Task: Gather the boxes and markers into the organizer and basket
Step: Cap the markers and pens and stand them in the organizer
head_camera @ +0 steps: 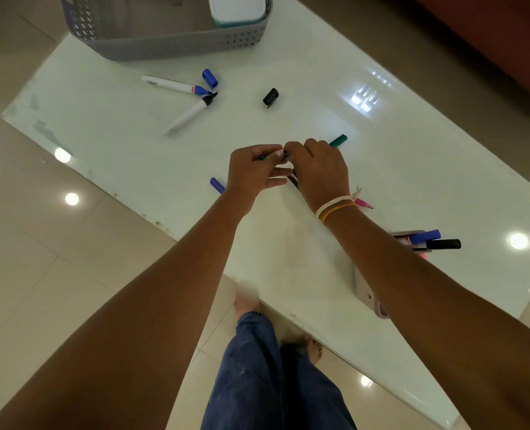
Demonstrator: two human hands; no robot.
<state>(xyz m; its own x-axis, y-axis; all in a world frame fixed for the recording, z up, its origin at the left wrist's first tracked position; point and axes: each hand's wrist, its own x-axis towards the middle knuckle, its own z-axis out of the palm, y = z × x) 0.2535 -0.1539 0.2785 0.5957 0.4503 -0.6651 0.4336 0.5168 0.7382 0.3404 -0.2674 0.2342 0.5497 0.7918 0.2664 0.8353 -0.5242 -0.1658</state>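
Green marker — gripped between both hands.

We see a white glass table set at a slant over a floor of pale glossy tiles. Round ceiling-light reflections dot the tiles left of the table, and a brighter window-like glare sits on the tabletop toward its far right. A reddish-brown piece of furniture stands beyond the table's far right corner. Below the table's near edge, blue trouser legs and bare feet stand on the tiles.
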